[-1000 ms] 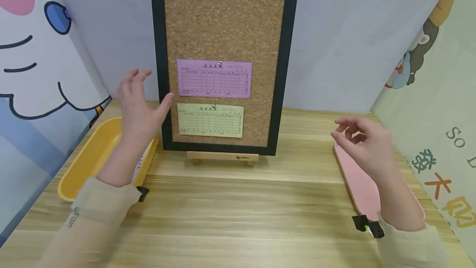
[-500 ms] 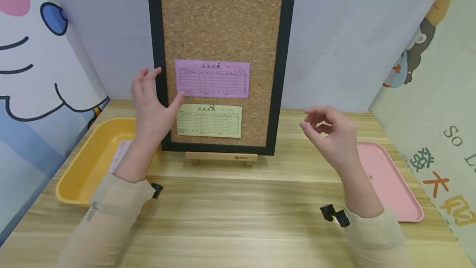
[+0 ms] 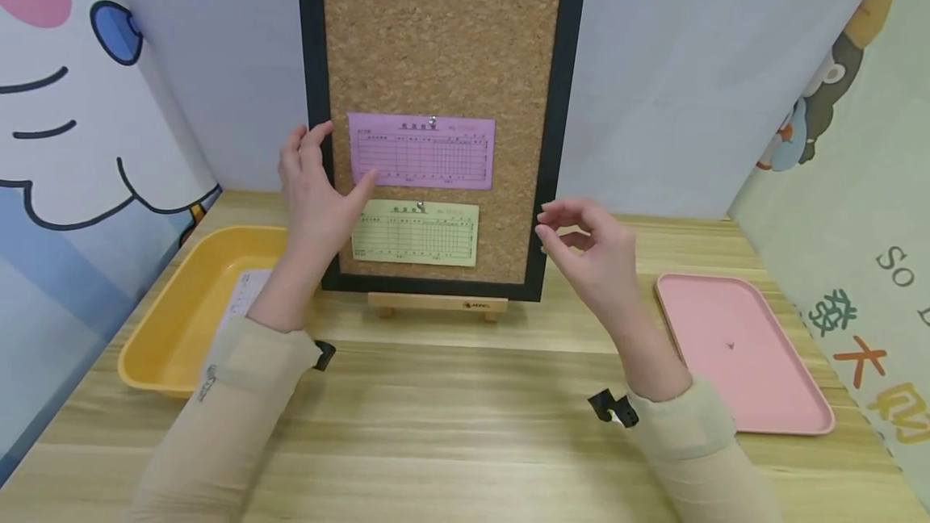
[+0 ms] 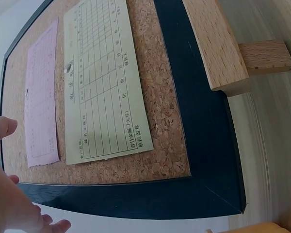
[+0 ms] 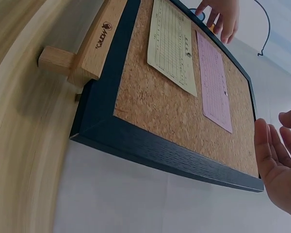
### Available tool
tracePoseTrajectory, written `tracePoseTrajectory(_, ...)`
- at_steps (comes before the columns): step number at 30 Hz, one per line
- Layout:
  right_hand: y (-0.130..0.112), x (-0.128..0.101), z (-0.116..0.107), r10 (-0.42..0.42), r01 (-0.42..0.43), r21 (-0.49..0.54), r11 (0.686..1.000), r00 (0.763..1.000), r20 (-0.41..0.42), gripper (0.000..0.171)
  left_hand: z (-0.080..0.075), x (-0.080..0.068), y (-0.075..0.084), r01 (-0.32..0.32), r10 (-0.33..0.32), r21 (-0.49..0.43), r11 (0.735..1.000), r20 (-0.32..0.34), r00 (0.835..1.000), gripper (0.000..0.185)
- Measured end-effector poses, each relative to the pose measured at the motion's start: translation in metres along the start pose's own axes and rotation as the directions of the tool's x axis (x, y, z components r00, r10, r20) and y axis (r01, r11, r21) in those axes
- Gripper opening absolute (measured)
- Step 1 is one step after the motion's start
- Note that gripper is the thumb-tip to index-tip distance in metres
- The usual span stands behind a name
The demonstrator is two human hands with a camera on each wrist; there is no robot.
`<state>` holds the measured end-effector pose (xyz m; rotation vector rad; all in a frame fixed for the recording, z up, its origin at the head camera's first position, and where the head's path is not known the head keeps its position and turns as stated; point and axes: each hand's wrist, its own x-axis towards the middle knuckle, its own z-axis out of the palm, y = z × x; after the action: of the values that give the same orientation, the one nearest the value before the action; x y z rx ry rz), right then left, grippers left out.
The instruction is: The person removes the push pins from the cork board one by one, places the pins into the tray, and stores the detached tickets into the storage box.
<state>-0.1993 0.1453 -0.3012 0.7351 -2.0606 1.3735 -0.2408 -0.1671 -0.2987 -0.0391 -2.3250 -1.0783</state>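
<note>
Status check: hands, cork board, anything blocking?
Left hand open at the cork board left frame, thumb by the purple slip. Right hand empty, loosely curled, at right frame. Yellow slip pinned below. Nothing blocking.

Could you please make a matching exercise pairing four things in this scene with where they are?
Things:
1. purple form
2. yellow form
3. yellow tray
4. pink tray

Places:
A. table, right of the board
B. pinned lower on the cork
C. table, left of the board
D. pinned higher on the cork

Pairs: 1-D, 2-B, 3-C, 4-A
</note>
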Motion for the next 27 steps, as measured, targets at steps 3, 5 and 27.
tracePoseTrajectory(3,0.001,0.005,0.010,0.003,-0.003,0.022,1.000,1.000,-0.010,0.019,0.001,0.004,-0.002,-0.002,0.002,-0.009,1.000,-0.011,1.000,0.071)
tracePoseTrajectory(5,0.002,0.009,0.016,-0.002,0.003,0.041,0.999,1.000,-0.015,0.018,0.002,0.006,-0.003,-0.005,0.005,-0.013,1.000,-0.019,1.000,0.071)
tracePoseTrajectory(27,0.013,0.064,0.067,0.042,-0.035,-0.056,0.998,0.990,0.132,0.025,0.011,0.025,-0.003,0.035,-0.035,-0.031,0.999,-0.007,0.999,0.077)
